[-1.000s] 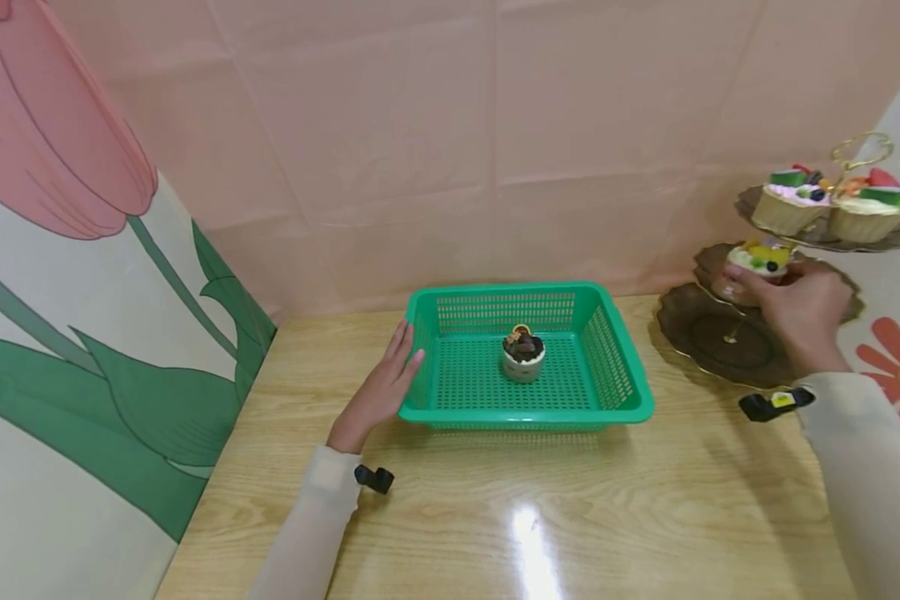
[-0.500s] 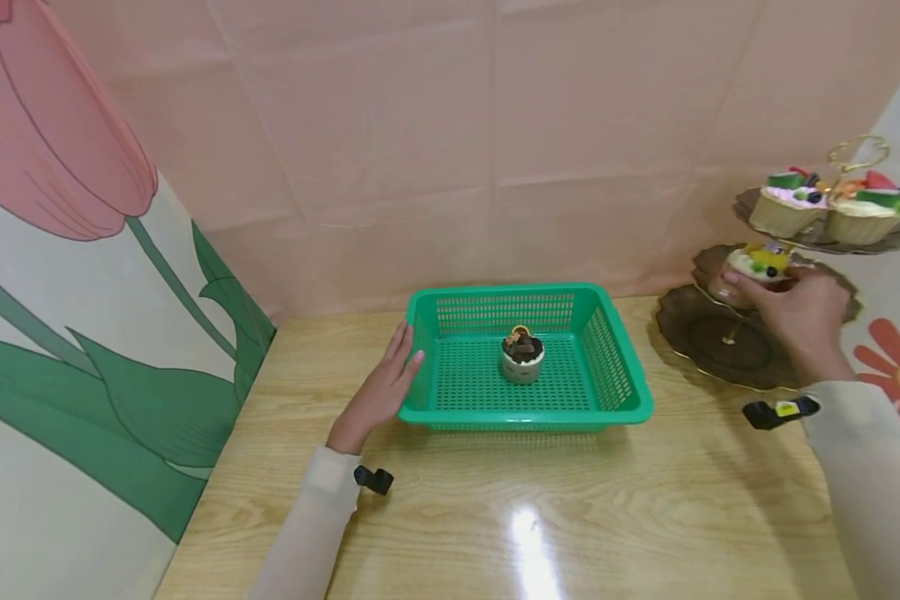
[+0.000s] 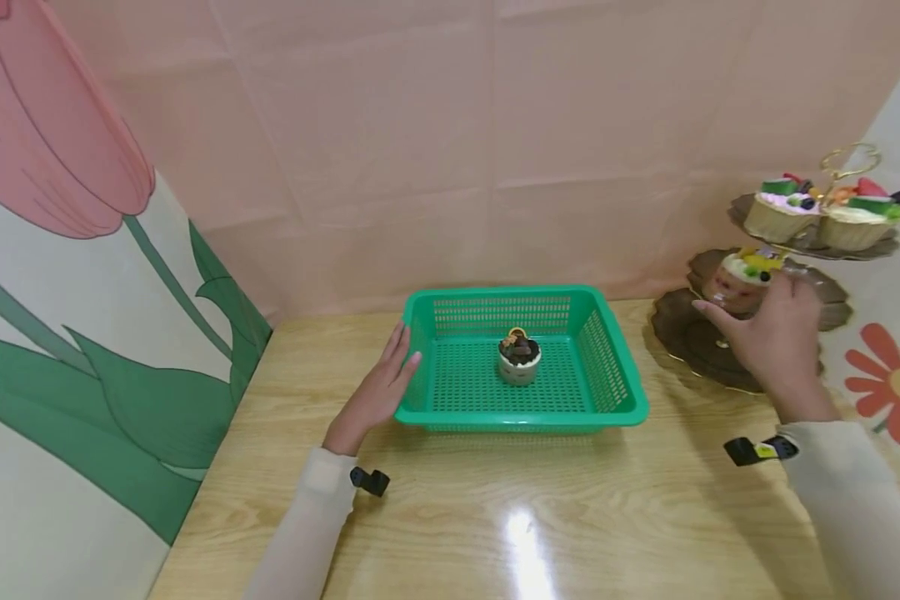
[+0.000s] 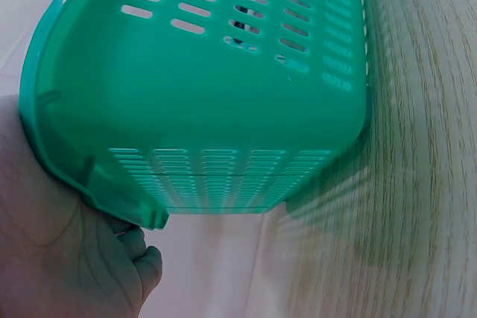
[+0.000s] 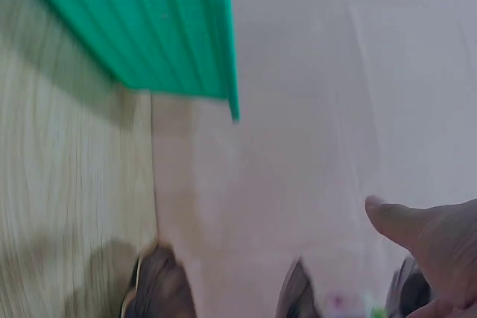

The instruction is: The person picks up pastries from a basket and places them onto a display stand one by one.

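My left hand (image 3: 375,390) rests on the left rim of a green plastic basket (image 3: 525,418), fingers straight. The left wrist view shows the palm (image 4: 52,243) against the rim. Inside the basket stands a small chocolate-topped cup cake (image 3: 520,371). At the right, my right hand (image 3: 778,346) is beside the middle tier of a brown cake stand (image 3: 832,298), thumb spread from the fingers, holding nothing. A clear cup cake with cream and fruit (image 3: 733,292) sits on that tier, just beyond the hand, partly covered by the fingers.
Two fruit-topped cupcakes in pale wrappers (image 3: 780,218) stand on the top tier. The stand's lowest tier (image 3: 678,333) is close to the wooden table's right back part. A pink cloth (image 3: 360,167) hangs behind the table. Painted flowers cover the side walls.
My right hand has let go of the fruit cup cake on the middle tier and drawn back left and toward me. The left hand stays at the basket.
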{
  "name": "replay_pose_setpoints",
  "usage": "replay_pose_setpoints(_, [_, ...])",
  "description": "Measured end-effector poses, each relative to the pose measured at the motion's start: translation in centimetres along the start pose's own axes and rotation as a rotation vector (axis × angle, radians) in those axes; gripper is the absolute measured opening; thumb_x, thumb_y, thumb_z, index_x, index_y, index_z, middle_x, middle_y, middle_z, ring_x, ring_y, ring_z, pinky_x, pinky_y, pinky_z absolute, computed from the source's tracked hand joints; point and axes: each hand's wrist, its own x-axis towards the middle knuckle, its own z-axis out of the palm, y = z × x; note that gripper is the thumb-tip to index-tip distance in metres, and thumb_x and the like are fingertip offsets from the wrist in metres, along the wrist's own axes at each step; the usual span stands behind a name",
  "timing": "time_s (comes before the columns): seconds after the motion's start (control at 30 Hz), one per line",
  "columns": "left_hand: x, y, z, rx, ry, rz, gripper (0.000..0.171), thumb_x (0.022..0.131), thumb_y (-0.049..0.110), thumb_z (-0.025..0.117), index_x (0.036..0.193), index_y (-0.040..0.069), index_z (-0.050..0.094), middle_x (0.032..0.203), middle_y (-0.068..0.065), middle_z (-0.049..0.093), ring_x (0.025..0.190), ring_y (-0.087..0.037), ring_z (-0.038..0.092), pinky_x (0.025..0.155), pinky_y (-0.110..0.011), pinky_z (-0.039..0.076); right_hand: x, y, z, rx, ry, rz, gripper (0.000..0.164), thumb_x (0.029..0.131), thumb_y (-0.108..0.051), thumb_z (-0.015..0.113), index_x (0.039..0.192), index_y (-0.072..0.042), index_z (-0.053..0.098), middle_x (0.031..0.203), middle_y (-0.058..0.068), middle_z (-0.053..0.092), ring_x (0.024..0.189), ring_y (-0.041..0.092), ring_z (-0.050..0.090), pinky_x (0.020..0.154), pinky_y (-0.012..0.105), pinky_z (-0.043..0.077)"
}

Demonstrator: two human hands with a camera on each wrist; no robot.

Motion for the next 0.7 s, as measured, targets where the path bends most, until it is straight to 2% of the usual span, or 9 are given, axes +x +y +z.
replay_pose_setpoints(0.13, [0.0, 0.0, 0.0, -0.007, -0.013, 0.001, 0.075, 0.108, 0.059, 0.019, 0.164, 0.012, 0.003, 0.169, 0.007, -0.013, 0.155, -0.02, -0.001, 0.122, -0.052, 0.013, -1.1, -2.5, -0.1, 0.006, -0.021, -0.085, 0.086, 0.086, -0.038, 0.083, 0.14, 0.012, 0.04, 0.135, 0.039, 0.038, 0.125, 0.06, 0.034, 0.101, 0.071, 0.027])
replay_pose_setpoints(0.3, [-0.1, 0.0, 0.2, -0.009, -0.01, -0.005, 0.077, 0.107, 0.061, 0.018, 0.164, 0.011, 0.004, 0.17, 0.006, -0.012, 0.155, -0.019, -0.001, 0.122, -0.052, 0.013, -2.3, -5.8, 0.0, 0.029, -0.156, -0.164, 0.092, 0.087, -0.039, 0.082, 0.147, 0.012, 0.036, 0.143, 0.038, 0.037, 0.133, 0.058, 0.033, 0.104, 0.073, 0.028])
replay_pose_setpoints(0.5, [-0.4, -0.2, 0.1, -0.005, -0.008, -0.001, 0.077, 0.108, 0.061, 0.017, 0.164, 0.009, 0.005, 0.169, 0.006, -0.012, 0.155, -0.019, -0.003, 0.123, -0.051, 0.012, -2.5, -9.1, 1.5, 0.084, -0.386, -0.235, 0.095, 0.09, -0.048, 0.076, 0.155, 0.005, 0.032, 0.152, 0.034, 0.037, 0.135, 0.054, 0.038, 0.102, 0.072, 0.032])
replay_pose_setpoints(0.6, [-0.3, -0.1, 0.1, 0.002, -0.005, -0.001, 0.077, 0.107, 0.061, 0.017, 0.164, 0.009, 0.005, 0.169, 0.007, -0.012, 0.155, -0.019, -0.002, 0.122, -0.051, 0.013, -2.2, -10.0, 2.3, 0.096, -0.445, -0.295, 0.092, 0.091, -0.048, 0.075, 0.153, 0.006, 0.034, 0.152, 0.033, 0.037, 0.135, 0.053, 0.039, 0.103, 0.07, 0.034])
replay_pose_setpoints(0.7, [-0.2, 0.0, 0.1, 0.008, 0.003, -0.002, 0.077, 0.107, 0.061, 0.017, 0.164, 0.01, 0.005, 0.169, 0.008, -0.012, 0.155, -0.02, 0.0, 0.122, -0.051, 0.014, -1.7, -10.8, 3.1, 0.104, -0.46, -0.364, 0.089, 0.09, -0.044, 0.077, 0.151, 0.007, 0.038, 0.151, 0.033, 0.039, 0.135, 0.053, 0.039, 0.103, 0.07, 0.035])
